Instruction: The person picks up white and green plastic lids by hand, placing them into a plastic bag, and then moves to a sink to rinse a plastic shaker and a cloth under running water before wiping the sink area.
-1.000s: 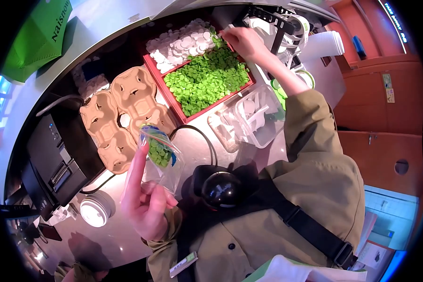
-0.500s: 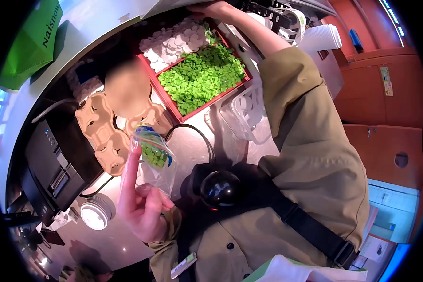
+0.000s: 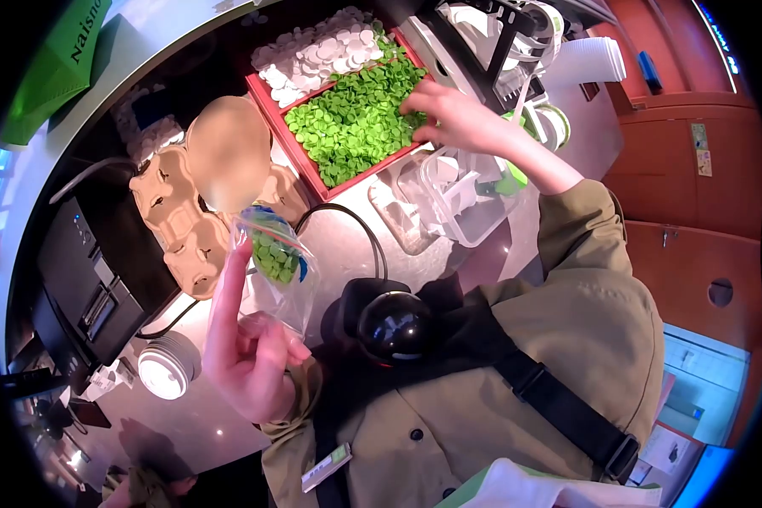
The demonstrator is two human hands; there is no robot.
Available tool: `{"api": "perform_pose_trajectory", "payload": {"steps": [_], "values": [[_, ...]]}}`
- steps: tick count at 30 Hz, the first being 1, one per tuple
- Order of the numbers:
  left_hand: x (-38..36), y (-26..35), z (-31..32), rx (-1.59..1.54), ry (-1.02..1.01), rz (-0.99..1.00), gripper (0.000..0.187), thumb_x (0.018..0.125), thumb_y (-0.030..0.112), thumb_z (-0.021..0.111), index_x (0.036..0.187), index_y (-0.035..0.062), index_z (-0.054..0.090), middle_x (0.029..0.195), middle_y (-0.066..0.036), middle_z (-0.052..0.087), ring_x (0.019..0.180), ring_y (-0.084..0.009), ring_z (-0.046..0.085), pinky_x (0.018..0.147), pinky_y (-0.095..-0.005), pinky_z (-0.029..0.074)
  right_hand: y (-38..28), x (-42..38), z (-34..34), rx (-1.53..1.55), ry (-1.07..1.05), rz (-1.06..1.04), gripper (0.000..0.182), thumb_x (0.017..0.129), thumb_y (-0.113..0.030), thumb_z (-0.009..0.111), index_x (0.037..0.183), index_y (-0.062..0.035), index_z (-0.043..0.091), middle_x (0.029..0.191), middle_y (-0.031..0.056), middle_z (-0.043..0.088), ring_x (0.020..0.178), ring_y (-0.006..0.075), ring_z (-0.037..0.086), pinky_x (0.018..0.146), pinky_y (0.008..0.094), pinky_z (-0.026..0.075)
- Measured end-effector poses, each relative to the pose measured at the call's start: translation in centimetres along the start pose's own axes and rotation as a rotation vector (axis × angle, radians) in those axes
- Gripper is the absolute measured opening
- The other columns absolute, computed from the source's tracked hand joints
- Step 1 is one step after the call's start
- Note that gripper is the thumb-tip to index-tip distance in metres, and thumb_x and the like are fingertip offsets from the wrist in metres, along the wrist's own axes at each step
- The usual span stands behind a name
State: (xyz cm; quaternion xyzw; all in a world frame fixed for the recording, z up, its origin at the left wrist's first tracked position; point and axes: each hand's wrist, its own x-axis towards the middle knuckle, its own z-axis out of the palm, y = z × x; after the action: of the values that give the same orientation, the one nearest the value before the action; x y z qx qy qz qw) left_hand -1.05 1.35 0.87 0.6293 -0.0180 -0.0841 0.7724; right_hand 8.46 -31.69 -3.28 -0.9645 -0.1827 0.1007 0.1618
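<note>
My left hand (image 3: 254,356) grips a clear zip bag (image 3: 292,296) between thumb and fingers, its index finger stretched up along the bag's side. Small green discs (image 3: 273,256) and a bit of blue show inside the bag. My right hand (image 3: 453,118) is at the right edge of a red tray (image 3: 330,188), fingers apart, fingertips at a heap of green discs (image 3: 347,140). In the tray's other compartment lie white discs (image 3: 322,55). Close below my right hand stands a clear plastic container (image 3: 474,216) with white pieces inside.
Cardboard cup carriers (image 3: 165,203) and a round tan object (image 3: 229,148) sit left of the tray. A black machine (image 3: 93,296) and stacked white lids (image 3: 165,372) are at the left. Label rolls (image 3: 550,127) and white cups (image 3: 597,61) stand at the right. A black cable (image 3: 364,222) crosses the counter.
My right hand has come back from beyond the tray's far end to the green discs. The clear container has shifted slightly. My left hand keeps hold of the bag.
</note>
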Motion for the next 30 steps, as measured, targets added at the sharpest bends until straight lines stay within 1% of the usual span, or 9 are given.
{"api": "perform_pose_trajectory", "payload": {"steps": [5, 9, 13, 22, 23, 24, 26, 27, 30], "values": [[-0.1, -0.3, -0.4, 0.007, -0.009, 0.014, 0.06, 0.066, -0.013, 0.037, 0.125, -0.013, 0.035, 0.129, -0.024, 0.041, 0.05, -0.0067, 0.054, 0.042, -0.0144, 0.041, 1.7, 1.2, 0.7, -0.041, -0.064, -0.134, 0.02, 0.072, -0.009, 0.064, 0.081, -0.0006, 0.049, 0.081, 0.0132, 0.051, 0.068, 0.027, 0.054, 0.062, 0.0366, 0.043], [-0.2, 0.3, -0.6, -0.024, -0.01, -0.029, 0.06, 0.067, -0.014, 0.037, 0.127, -0.0096, 0.035, 0.13, -0.023, 0.04, 0.052, -0.0071, 0.055, 0.044, -0.0158, 0.042, 0.7, 1.4, -1.5, 0.167, -0.155, 0.083, 0.016, 0.076, -0.009, 0.062, 0.079, -0.0007, 0.048, 0.061, 0.0083, 0.05, 0.058, 0.0175, 0.052, 0.055, 0.03, 0.04], [0.0, 0.9, -0.9, -0.025, -0.044, -0.105, 0.061, 0.067, -0.014, 0.037, 0.128, -0.0079, 0.036, 0.132, -0.022, 0.038, 0.052, -0.0074, 0.055, 0.046, -0.0172, 0.043, 1.4, 2.7, -2.7, 0.465, -0.089, 0.219, 0.014, 0.084, -0.009, 0.051, 0.091, 0.0018, 0.055, 0.068, 0.0051, 0.06, 0.056, 0.0084, 0.054, 0.055, 0.0226, 0.045], [-0.1, 0.4, -1.2, -0.018, -0.052, -0.003, 0.06, 0.066, -0.016, 0.037, 0.126, -0.0068, 0.04, 0.132, -0.022, 0.037, 0.052, -0.0073, 0.055, 0.047, -0.0184, 0.045, 3.9, 13.5, -3.3, 0.519, 0.045, 0.315, 0.02, 0.088, -0.016, 0.048, 0.089, 0.0, 0.059, 0.061, 0.0, 0.051, 0.046, 0.0054, 0.042, 0.042, 0.0219, 0.033], [0.0, 0.4, -1.2, -0.022, -0.052, 0.002, 0.06, 0.066, -0.016, 0.037, 0.126, -0.0069, 0.04, 0.132, -0.022, 0.037, 0.052, -0.0075, 0.055, 0.047, -0.0183, 0.045, 5.2, 14.5, -3.1, 0.317, 0.104, 0.005, 0.021, 0.088, -0.019, 0.048, 0.087, -0.0018, 0.06, 0.06, -0.0006, 0.05, 0.046, 0.0053, 0.04, 0.041, 0.0215, 0.031], [0.0, 0.4, -1.3, -0.025, -0.051, 0.007, 0.06, 0.066, -0.016, 0.037, 0.126, -0.007, 0.04, 0.132, -0.022, 0.037, 0.052, -0.0077, 0.055, 0.047, -0.0183, 0.045, 4.7, 15.9, -3.3, 0.494, 0.089, 0.258, 0.022, 0.087, -0.023, 0.05, 0.087, -0.0052, 0.062, 0.058, -0.0019, 0.047, 0.045, 0.0057, 0.035, 0.04, 0.0212, 0.027], [-0.2, 0.6, -1.0, 0.008, -0.014, -0.011, 0.058, 0.068, -0.011, 0.037, 0.125, -0.012, 0.036, 0.128, -0.023, 0.041, 0.049, -0.0055, 0.051, 0.045, -0.0161, 0.042, 7.8, 18.6, -2.5, 0.718, 0.136, 0.368, 0.024, 0.087, -0.026, 0.051, 0.075, -0.0079, 0.06, 0.054, -0.0027, 0.042, 0.042, 0.0067, 0.031, 0.039, 0.0224, 0.023], [-0.2, 0.7, -1.0, 0.018, 0.015, -0.013, 0.057, 0.069, -0.009, 0.037, 0.125, -0.0145, 0.033, 0.126, -0.024, 0.043, 0.047, -0.0043, 0.05, 0.043, -0.015, 0.04, 2.3, 17.1, -4.5, 0.632, 0.053, 0.508, 0.031, 0.087, -0.029, 0.05, 0.063, -0.0103, 0.053, 0.049, -0.0031, 0.039, 0.041, 0.0075, 0.029, 0.039, 0.0233, 0.022], [0.1, 0.7, -1.4, 0.002, -0.05, -0.005, 0.058, 0.068, -0.009, 0.038, 0.126, -0.012, 0.035, 0.129, -0.023, 0.041, 0.048, -0.0055, 0.051, 0.045, -0.0155, 0.041, 6.8, 19.7, -2.6, 0.662, 0.063, 0.404, 0.033, 0.088, -0.03, 0.049, 0.061, -0.0108, 0.048, 0.051, -0.0016, 0.042, 0.043, 0.0084, 0.032, 0.043, 0.0235, 0.026]]}}
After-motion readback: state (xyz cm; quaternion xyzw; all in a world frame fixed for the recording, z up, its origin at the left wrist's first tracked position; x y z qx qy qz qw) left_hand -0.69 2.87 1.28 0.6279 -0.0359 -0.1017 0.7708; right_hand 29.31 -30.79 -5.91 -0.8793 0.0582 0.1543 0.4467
